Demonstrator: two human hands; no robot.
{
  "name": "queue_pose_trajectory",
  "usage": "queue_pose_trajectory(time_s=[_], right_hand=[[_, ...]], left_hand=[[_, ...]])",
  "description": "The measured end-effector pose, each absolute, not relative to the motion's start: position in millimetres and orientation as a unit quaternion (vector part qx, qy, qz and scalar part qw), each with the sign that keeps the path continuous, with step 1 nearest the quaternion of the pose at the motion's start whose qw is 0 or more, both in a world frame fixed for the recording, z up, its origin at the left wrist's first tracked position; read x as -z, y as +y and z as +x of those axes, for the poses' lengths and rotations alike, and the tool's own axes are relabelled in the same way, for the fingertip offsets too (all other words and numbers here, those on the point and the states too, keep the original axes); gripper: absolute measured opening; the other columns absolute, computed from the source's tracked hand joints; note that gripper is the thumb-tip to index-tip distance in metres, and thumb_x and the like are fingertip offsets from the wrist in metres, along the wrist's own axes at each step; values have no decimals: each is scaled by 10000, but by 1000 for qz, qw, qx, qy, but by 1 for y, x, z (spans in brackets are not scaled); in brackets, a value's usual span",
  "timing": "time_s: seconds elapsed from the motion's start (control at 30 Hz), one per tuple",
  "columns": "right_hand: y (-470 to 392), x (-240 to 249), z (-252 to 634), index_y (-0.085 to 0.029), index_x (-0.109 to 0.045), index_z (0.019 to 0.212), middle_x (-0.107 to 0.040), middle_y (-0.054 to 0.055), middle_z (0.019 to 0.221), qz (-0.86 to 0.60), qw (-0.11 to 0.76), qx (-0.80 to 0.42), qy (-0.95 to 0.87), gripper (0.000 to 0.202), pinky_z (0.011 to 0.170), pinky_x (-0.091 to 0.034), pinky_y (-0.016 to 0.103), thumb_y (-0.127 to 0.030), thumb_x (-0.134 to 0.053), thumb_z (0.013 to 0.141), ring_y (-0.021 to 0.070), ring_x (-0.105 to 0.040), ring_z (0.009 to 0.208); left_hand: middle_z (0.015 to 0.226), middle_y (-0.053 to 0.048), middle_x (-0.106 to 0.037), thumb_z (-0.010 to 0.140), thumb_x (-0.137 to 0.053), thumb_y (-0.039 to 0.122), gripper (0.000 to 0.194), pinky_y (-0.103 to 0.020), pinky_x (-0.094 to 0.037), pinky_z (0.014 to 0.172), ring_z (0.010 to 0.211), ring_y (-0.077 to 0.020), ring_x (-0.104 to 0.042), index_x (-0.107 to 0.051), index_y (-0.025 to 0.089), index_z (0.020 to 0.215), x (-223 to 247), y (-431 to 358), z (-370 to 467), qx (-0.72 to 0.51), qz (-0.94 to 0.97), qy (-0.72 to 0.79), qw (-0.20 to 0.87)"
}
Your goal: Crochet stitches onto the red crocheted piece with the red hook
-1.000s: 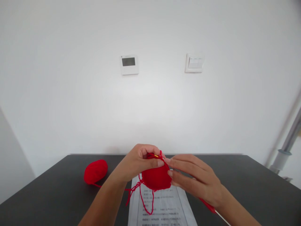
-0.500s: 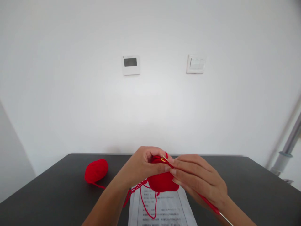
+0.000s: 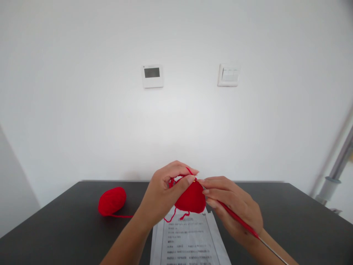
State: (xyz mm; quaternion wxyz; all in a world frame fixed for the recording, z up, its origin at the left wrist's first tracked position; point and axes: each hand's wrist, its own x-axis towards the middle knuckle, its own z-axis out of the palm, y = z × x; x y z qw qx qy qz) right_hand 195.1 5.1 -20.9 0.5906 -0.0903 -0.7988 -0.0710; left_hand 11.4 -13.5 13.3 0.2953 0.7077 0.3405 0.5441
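Note:
My left hand pinches the top edge of a red crocheted piece between thumb and fingers, with a strand of yarn over its index finger. My right hand is closed on a crochet hook with a red grip and metal shaft. The hook's tip meets the top edge of the piece, beside my left thumb. A small bit of yellow shows there, mostly hidden. Loose red yarn hangs below the piece, over a printed sheet.
A ball of red yarn lies on the dark table at the left, its strand running to my left wrist. On the white wall are a thermostat panel and a switch. A grey pipe stands at the right.
Both hands have risen slightly, and the red piece is tilted so more of its face shows. The hanging yarn loop has drawn up, and more of the hook's red grip is visible.

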Motion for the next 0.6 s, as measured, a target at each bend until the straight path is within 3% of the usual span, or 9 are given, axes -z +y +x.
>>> queue_pose_trajectory(time_s=[0.07,0.17,0.33,0.6], right_hand=[[5,22,194,-166,-658,960,-727,114,919,-94,593,80,-796,132,699,-612,303,-114,-548,908,196,-700,862],[6,25,194,-162,-651,990,-719,131,945,-96,593,112,-792,141,712,-611,326,-107,-547,911,209,-691,893],[8,27,194,-142,-641,1005,-705,144,968,-83,593,167,-783,138,750,-609,313,-109,-532,927,202,-671,942],[8,25,191,-168,-652,1003,-709,117,955,-88,613,127,-775,125,719,-621,259,-133,-572,913,179,-700,881]], left_hand=[[852,-12,-698,848,-620,195,169,-225,-470,758,828,-135,-629,-723,195,714,-10,-11,16,-578,680,347,289],[807,6,-694,820,-655,182,136,-213,-465,729,780,-122,-615,-711,197,697,-5,-8,21,-612,639,344,313],[787,14,-716,785,-692,180,99,-192,-479,689,737,-106,-614,-690,189,686,2,-8,29,-650,552,322,410],[721,-23,-727,665,-778,199,97,-180,-477,581,591,-91,-617,-709,133,649,-4,-8,35,-629,414,262,604]])
